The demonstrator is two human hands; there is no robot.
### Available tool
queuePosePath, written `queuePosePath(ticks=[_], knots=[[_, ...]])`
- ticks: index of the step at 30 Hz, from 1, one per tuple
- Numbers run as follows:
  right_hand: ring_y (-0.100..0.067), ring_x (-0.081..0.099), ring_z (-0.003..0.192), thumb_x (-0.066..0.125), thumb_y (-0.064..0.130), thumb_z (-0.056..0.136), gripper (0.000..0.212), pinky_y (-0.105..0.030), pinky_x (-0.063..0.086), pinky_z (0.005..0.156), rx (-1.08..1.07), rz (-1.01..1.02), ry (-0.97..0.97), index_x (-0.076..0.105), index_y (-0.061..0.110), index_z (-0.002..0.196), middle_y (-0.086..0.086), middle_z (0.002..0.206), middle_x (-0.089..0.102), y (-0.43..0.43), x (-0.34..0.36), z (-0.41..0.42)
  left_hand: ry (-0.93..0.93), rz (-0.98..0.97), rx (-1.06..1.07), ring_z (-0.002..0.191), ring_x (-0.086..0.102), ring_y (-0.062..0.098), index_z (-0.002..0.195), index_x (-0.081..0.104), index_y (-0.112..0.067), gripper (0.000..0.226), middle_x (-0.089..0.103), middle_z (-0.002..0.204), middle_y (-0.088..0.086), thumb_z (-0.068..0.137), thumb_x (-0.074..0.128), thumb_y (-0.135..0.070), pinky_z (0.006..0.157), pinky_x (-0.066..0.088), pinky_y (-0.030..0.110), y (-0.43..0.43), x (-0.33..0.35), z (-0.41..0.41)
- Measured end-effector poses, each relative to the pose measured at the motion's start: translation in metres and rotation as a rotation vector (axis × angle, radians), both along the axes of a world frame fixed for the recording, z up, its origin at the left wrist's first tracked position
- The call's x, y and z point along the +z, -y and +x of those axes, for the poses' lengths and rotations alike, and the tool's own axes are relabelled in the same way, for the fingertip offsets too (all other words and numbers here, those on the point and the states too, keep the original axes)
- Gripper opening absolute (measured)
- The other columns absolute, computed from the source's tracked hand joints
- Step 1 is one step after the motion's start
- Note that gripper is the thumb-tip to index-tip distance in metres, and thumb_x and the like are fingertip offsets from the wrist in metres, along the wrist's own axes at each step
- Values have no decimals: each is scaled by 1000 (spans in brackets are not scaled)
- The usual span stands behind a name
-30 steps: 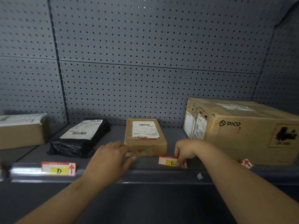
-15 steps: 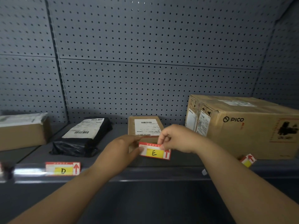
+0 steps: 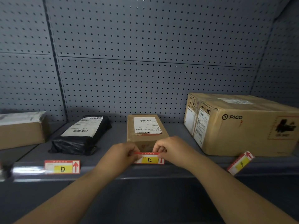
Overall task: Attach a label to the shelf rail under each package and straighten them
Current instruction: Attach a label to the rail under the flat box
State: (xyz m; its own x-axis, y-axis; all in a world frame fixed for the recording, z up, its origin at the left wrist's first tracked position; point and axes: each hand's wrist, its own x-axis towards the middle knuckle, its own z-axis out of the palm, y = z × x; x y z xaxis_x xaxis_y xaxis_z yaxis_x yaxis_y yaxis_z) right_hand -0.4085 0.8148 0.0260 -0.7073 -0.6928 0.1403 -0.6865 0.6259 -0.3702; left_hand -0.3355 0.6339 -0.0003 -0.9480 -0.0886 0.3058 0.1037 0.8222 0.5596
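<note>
A red and yellow label marked E [image 3: 149, 159] is held level at the shelf rail [image 3: 113, 168], just in front of the small brown box [image 3: 144, 130]. My left hand [image 3: 123, 155] pinches its left end and my right hand [image 3: 171, 149] pinches its right end. A label marked D [image 3: 62, 167] sits in the rail below the black bag package [image 3: 80, 136]. A label marked F [image 3: 241, 163] lies tilted on the shelf edge in front of the large PICO box [image 3: 242, 125].
Another brown box [image 3: 21, 130] stands on the neighbouring shelf at the far left. Grey pegboard [image 3: 145, 62] backs the shelf. Bare shelf surface shows between the packages.
Both hands have lowered the E label from in front of the small box down to the rail. The view has shifted slightly, bringing the F label more into sight.
</note>
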Motion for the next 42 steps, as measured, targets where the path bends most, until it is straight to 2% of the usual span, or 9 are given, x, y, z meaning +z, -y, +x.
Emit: queuePosePath(ticks=[2, 5, 11, 15, 19, 22, 25, 29, 42], knots=[[-7, 63, 82, 65, 10, 86, 16, -18, 51, 73, -1, 0, -9, 70, 19, 99, 1, 101, 72, -1, -3, 0, -8, 2, -1, 63, 56, 5, 65, 65, -29, 15, 63, 68, -9, 79, 68, -24, 56, 37, 10, 0, -2, 1], [-10, 66, 88, 66, 12, 86, 15, -24, 54, 78, -5, -8, -16, 70, 20, 98, 1, 101, 72, -3, -5, 0, -14, 17, -1, 66, 58, 6, 73, 72, -21, 7, 61, 69, -12, 79, 69, -23, 57, 37, 7, 1, -2, 0], [-8, 64, 85, 66, 10, 86, 15, -18, 50, 73, -6, -18, -21, 71, 17, 98, 0, 101, 73, -3, -5, 1, -13, 22, -18, 69, 59, 3, 81, 74, -21, 6, 61, 72, -14, 79, 69, -22, 59, 38, 5, 0, 0, 0], [-7, 65, 79, 66, 12, 86, 12, -19, 51, 73, -23, -6, -13, 71, 16, 97, -1, 98, 74, -2, -5, 0, 4, 27, -16, 72, 56, -11, 79, 74, -23, 5, 62, 69, -18, 78, 69, -23, 61, 39, 4, 3, -1, -2], [-9, 67, 85, 66, 16, 87, 12, -24, 54, 79, -41, 16, -4, 70, 15, 98, -1, 99, 73, -3, -7, 2, 36, -4, 7, 69, 58, -5, 81, 74, -22, 6, 66, 71, -13, 79, 69, -25, 61, 40, 7, 5, -4, -3], [-10, 67, 87, 66, 17, 87, 12, -25, 54, 81, -49, 31, -5, 70, 15, 98, -1, 100, 73, -3, -10, 3, 25, -17, 1, 64, 54, -13, 81, 74, -22, 5, 60, 67, -16, 79, 69, -23, 62, 41, 7, 5, -7, -3], [-10, 67, 88, 65, 17, 87, 11, -25, 54, 81, -54, 35, -7, 70, 15, 97, -1, 100, 73, -4, -10, 3, 19, -55, 4, 63, 56, -3, 82, 74, -22, 6, 59, 71, -14, 79, 69, -24, 61, 39, 6, 5, -8, -3], [-11, 67, 89, 65, 18, 87, 11, -26, 54, 81, -54, 40, -12, 71, 15, 97, -1, 100, 73, -4, -10, 4, 18, -123, -4, 73, 55, 5, 87, 73, -21, 10, 56, 76, -12, 80, 67, -26, 59, 34, 4, 5, -9, -3], [-12, 67, 90, 65, 18, 88, 11, -30, 56, 84, -63, 53, -22, 71, 14, 96, -1, 101, 73, -2, -12, 6, 34, -162, 12, 71, 53, 2, 83, 72, -22, 10, 55, 72, -14, 80, 67, -29, 57, 33, 5, 7, -11, -5]])
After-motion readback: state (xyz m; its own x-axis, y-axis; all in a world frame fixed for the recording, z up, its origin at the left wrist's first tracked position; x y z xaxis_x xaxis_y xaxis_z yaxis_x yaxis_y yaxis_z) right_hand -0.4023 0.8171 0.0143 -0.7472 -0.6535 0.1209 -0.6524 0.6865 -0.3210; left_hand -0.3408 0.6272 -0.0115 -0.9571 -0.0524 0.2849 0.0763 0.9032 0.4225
